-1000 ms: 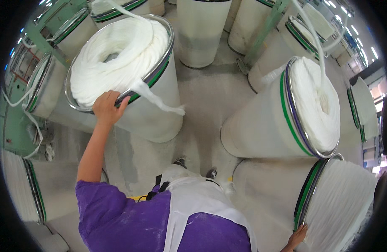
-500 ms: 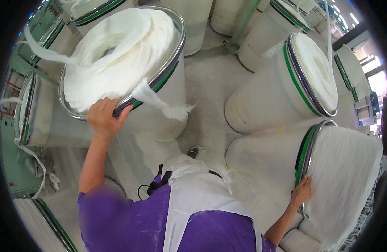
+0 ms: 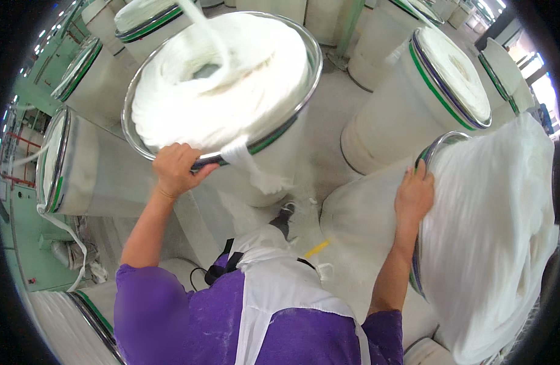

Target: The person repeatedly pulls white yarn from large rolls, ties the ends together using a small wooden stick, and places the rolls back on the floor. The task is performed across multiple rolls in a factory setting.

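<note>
The left hand has its fingers clamped on the metal rim of a large pale can, upper left of centre, thumb on the outside. Inside that can lies a thick white fibre coil with a hole in its middle; a frayed strip hangs over the rim just beside the thumb. The right hand grips the rim of a tilted can at right, its fingers bent over the edge. A blurred white fibre mass bulges from its mouth, filling the lower right. Another filled can leans at upper right, and a green machine stands at far left.
</note>
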Tool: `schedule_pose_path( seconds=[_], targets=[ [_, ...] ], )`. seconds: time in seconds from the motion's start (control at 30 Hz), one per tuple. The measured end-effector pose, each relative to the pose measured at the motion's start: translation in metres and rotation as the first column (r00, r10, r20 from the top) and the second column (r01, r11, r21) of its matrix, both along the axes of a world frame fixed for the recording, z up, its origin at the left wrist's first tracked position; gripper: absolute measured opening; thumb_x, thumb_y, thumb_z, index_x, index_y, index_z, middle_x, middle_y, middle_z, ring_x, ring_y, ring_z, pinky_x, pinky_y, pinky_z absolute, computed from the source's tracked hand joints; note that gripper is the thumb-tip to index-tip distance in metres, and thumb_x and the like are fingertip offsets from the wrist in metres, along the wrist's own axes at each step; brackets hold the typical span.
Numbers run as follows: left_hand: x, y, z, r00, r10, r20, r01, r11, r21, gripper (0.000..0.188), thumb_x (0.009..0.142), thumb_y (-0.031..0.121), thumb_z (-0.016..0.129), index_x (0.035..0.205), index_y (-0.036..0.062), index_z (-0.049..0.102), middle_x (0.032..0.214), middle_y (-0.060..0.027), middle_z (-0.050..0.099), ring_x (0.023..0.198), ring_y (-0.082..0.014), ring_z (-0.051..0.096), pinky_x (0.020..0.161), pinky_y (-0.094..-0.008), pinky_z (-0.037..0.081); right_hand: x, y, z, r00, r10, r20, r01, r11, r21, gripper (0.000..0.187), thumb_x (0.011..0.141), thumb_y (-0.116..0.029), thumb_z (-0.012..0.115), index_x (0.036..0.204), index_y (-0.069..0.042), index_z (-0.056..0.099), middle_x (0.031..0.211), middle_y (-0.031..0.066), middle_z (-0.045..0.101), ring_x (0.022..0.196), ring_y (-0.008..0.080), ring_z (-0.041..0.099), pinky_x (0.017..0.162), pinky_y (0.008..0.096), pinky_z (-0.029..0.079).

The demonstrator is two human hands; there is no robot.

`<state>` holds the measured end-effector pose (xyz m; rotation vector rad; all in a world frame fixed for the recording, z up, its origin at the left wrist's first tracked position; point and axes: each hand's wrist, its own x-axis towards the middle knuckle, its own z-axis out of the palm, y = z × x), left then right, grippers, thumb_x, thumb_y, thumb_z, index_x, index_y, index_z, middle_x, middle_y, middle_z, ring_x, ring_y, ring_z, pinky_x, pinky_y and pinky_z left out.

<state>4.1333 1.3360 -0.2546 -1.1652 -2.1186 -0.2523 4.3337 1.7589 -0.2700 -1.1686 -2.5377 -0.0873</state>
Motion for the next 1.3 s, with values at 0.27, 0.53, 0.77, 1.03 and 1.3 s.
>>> schedule_pose_path(
  seconds=[0.27,0.53,0.77,1.03,1.3],
  targets=[
    [-0.018,-0.053,-0.005,0.994,-0.086,0.066,0.088,0.996,-0.033,0.035,0.063,0.041,0.078,0.070,0.0141,0.056,0.063,-0.0009,0.050,0.058,-0.0205,0.051,0.054,-0.0324,0.039,-0.074,-0.053,0.006,0.990,0.019,-0.142,-0.027,0.998,-0.058,0.037,0.094,-0.030,0.048,0.120,-0.004,0.053,0.121,0.0309,0.047,0.104,0.0431,0.052,0.085,0.0493,0.045],
    [-0.176,-0.116,-0.010,0.988,0.011,0.152,-0.005,0.999,-0.043,0.034,0.061,0.022,0.080,0.082,0.0082,0.058,0.078,-0.0094,0.056,0.077,-0.0329,0.053,0.067,-0.0427,0.039,-0.111,-0.057,-0.019,0.980,0.042,-0.195,-0.049,0.998,-0.031,0.034,0.092,-0.031,0.050,0.112,-0.005,0.059,0.114,0.0290,0.051,0.104,0.0425,0.053,0.087,0.0477,0.045],
    [-0.189,-0.110,-0.067,0.990,-0.084,-0.109,0.096,0.989,0.110,0.035,0.085,0.040,0.064,0.088,0.0056,0.059,0.077,-0.0098,0.055,0.073,-0.0332,0.053,0.067,-0.0421,0.039,-0.107,-0.104,-0.048,0.884,0.177,-0.433,-0.168,0.984,0.059,0.027,0.092,-0.025,0.050,0.104,-0.004,0.062,0.105,0.0195,0.060,0.099,0.0388,0.056,0.085,0.0459,0.045],
    [-0.189,-0.110,-0.087,0.999,-0.054,0.010,0.050,0.970,0.237,0.026,0.085,0.031,0.066,0.085,0.0058,0.059,0.075,-0.0075,0.056,0.069,-0.0302,0.055,0.060,-0.0419,0.040,-0.003,-0.255,0.045,0.829,0.160,-0.535,-0.428,0.798,-0.424,0.016,0.090,-0.015,0.048,0.089,-0.006,0.062,0.092,0.0081,0.068,0.072,0.0226,0.066,0.067,0.0350,0.052],
    [-0.202,-0.113,-0.100,1.000,-0.015,0.013,0.012,0.977,0.213,0.022,0.087,0.027,0.064,0.085,0.0056,0.059,0.075,-0.0077,0.055,0.070,-0.0294,0.055,0.061,-0.0406,0.041,0.101,-0.186,0.265,0.813,0.130,-0.568,-0.007,0.977,0.214,0.029,0.094,-0.025,0.055,0.100,0.001,0.065,0.067,0.0026,0.055,0.064,0.0084,0.051,0.060,0.0252,0.042]
  ],
)
